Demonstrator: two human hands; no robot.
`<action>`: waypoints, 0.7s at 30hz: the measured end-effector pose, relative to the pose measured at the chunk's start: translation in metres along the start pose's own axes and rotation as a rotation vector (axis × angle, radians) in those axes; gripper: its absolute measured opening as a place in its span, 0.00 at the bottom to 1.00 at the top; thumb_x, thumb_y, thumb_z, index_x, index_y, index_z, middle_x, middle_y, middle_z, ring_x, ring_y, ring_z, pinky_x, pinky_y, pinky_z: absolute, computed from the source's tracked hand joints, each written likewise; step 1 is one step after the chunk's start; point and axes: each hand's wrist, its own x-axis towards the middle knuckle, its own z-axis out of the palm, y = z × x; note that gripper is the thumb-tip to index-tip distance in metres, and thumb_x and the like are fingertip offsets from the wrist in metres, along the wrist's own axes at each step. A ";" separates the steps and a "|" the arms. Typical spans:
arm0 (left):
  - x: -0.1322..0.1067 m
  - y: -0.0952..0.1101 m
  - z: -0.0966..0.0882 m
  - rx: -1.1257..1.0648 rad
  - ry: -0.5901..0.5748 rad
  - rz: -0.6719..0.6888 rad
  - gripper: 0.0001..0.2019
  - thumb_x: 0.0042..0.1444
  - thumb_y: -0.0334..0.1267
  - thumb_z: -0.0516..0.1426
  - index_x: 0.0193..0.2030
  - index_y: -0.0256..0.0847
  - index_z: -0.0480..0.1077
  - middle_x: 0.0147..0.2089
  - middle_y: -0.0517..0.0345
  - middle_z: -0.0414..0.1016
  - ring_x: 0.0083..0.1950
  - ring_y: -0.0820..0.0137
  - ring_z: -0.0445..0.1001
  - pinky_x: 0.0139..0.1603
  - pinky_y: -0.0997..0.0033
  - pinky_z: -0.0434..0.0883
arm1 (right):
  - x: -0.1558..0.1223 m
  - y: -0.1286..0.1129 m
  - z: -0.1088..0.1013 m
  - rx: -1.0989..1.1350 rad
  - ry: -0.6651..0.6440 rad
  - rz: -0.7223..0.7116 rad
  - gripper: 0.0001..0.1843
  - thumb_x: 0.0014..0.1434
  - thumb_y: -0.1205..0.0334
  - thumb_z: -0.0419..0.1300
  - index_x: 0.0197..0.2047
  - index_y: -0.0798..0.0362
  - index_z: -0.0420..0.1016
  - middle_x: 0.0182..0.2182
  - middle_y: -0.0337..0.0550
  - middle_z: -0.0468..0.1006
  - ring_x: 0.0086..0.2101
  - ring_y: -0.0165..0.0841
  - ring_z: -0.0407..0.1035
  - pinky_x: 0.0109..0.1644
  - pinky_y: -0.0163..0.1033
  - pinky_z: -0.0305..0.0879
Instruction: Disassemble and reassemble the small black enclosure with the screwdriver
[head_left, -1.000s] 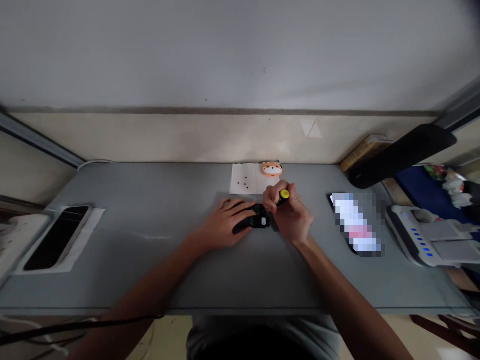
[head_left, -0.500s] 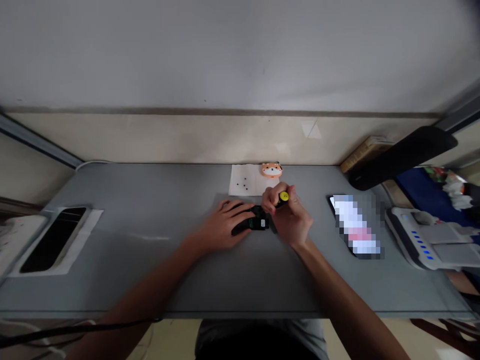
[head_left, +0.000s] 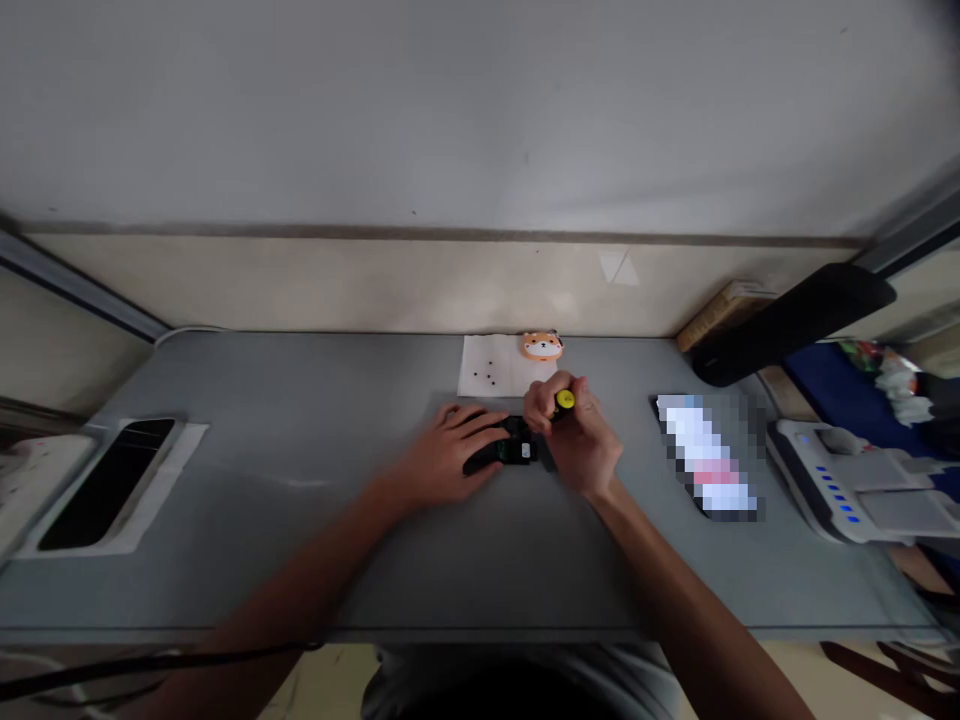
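Note:
A small black device (head_left: 517,449) with a patch of green circuit board and a white label lies on the desk. My left hand (head_left: 450,458) is closed over its left part, fingers across the top and thumb along the near side. In a fist, my right hand (head_left: 583,445) grips a screwdriver (head_left: 565,400) by its handle, whose yellow end faces up. The screwdriver's tip is hidden behind the hand, so I cannot tell whether it touches the device. Behind the hands, several tiny dark screw-like pieces (head_left: 491,376) rest on a white paper (head_left: 510,383).
An orange animal-face case (head_left: 542,346) sits on the paper's right corner. At the left, a dark phone (head_left: 109,485) lies on white paper. A lit phone (head_left: 709,458), a white power strip (head_left: 832,485) and a black cylinder (head_left: 795,325) stand or lie at the right.
The view has shifted slightly. Both hands keep their places at the device, and the right hand with the screwdriver has barely moved.

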 end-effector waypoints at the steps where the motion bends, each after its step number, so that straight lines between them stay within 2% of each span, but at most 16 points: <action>1: 0.000 0.000 0.000 0.000 0.000 -0.001 0.16 0.69 0.44 0.55 0.61 0.45 0.73 0.65 0.49 0.75 0.66 0.55 0.69 0.67 0.48 0.62 | 0.000 0.000 0.000 0.012 -0.002 -0.005 0.26 0.68 0.39 0.54 0.26 0.50 0.68 0.20 0.36 0.59 0.23 0.30 0.53 0.29 0.40 0.49; 6: 0.001 0.001 -0.001 -0.003 -0.002 -0.008 0.16 0.69 0.43 0.56 0.61 0.46 0.72 0.65 0.51 0.75 0.66 0.55 0.69 0.65 0.49 0.63 | -0.001 0.002 -0.001 0.006 -0.041 -0.010 0.25 0.69 0.41 0.53 0.27 0.50 0.68 0.20 0.36 0.59 0.23 0.30 0.54 0.30 0.40 0.49; 21: 0.001 0.001 -0.001 0.026 0.004 0.002 0.17 0.69 0.45 0.55 0.62 0.46 0.71 0.67 0.49 0.72 0.68 0.54 0.68 0.68 0.48 0.63 | 0.000 0.001 0.001 0.018 -0.024 -0.020 0.25 0.68 0.40 0.55 0.27 0.49 0.69 0.20 0.36 0.59 0.23 0.31 0.54 0.30 0.40 0.50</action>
